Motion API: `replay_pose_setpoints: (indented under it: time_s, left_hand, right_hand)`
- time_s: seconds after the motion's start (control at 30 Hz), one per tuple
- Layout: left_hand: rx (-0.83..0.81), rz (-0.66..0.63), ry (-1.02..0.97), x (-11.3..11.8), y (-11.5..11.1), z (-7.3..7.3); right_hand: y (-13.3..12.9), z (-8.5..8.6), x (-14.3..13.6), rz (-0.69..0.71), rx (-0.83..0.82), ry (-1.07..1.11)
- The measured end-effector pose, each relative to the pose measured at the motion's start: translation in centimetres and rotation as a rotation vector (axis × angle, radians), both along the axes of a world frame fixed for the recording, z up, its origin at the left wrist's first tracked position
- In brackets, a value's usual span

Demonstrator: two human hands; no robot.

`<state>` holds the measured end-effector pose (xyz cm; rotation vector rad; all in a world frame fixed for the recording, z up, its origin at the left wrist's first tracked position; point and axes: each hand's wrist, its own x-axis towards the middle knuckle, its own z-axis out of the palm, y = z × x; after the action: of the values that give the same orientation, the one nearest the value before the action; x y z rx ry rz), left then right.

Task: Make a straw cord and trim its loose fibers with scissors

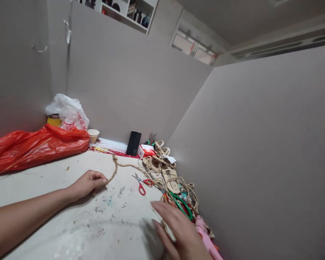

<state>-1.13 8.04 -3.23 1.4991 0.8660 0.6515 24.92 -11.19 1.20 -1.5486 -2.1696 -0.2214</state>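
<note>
My left hand (89, 182) pinches one end of a short braided rope (115, 169) over the white tabletop. The rope curves away from the fingertips to a knotted far end, where a thinner cord (132, 165) runs right towards the pile. My right hand (180, 229) is at the lower right, thumb and fingers apart and slightly blurred. A pale strand shows behind its fingers; whether they touch it I cannot tell. Between the hands, farther back, lie red-handled scissors (142, 183) with their blades parted. Beside them is a woven straw piece (171, 180) among tangled cords.
A green-handled tool (182, 206) and a pink item (206, 236) lie along the right partition. At the back stand a dark phone (133, 143), a small red-and-white box (146, 151) and a paper cup (93, 135). A red plastic bag (40, 146) covers the left rear.
</note>
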Motion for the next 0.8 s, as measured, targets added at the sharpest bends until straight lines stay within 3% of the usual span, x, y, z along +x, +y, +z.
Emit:
replay_pose_setpoints:
  time_s: [0.13,0.3,0.5,0.8]
  left_hand:
    - [0.015,-0.085,-0.044,-0.2,0.1,-0.4]
    - [0.019,-0.164,-0.093,-0.5,0.3,-1.1]
    - [-0.033,-0.144,-0.065,-0.4,0.3,-1.1]
    - [0.139,-0.230,0.169,-0.4,-0.2,0.8]
  right_hand:
    - [7.1,-1.0,-6.9,0.093,-0.091,0.049]
    - [12.7,-3.7,-9.6,0.143,-0.106,-0.034]
    - [13.5,-4.8,-9.1,0.190,-0.115,-0.028]
    - [13.1,-3.6,-8.5,0.203,-0.311,0.138]
